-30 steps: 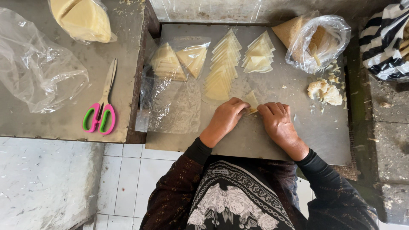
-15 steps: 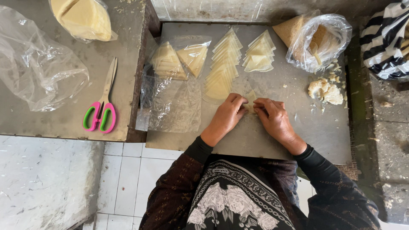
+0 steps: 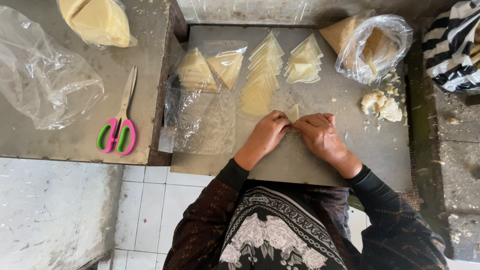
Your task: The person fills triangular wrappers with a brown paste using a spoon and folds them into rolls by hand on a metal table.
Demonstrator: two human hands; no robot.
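Head cam, looking straight down at a person seated at a grey metal worktable (image 3: 300,165).

Both hands meet at the table's middle. Left hand (image 3: 267,131) and right hand (image 3: 320,134) are drawn together, fingertips pinched on one small pale pastry wrapper (image 3: 293,112). Only its pointed tip shows, poking out just beyond the fingers, away from the body; the rest is hidden under the knuckles, so its fold can't be made out for sure. Its long axis seems to run away from the person, w/ the tip toward the far edge. Both hands are equally close; the wrapper sits btwn them.

Relative to the hands:
- Just beyond, touching distance: a fanned row of folded triangular wrappers (image 3: 260,75), running away from the person.
- Beyond and slightly right: a smaller fanned pile of triangles (image 3: 304,62).
- Beyond-left: two stacks of triangles in a clear plastic sleeve (image 3: 207,70), w/ loose clear film (image 3: 202,125) trailing back to the left of the hands.
- Far right: a clear bag w/ tan wedges (image 3: 372,45); nearer, a small heap of pale crumbly filling (image 3: 380,104).

Well left, on a separate lower grey surface (image 3: 75,140): scissors w/ pink-and-green handles (image 3: 119,125), a crumpled empty clear bag (image 3: 40,75), and a bagged stack of pale sheets (image 3: 97,20) at the far edge. Striped cloth (image 3: 452,47) at far right.
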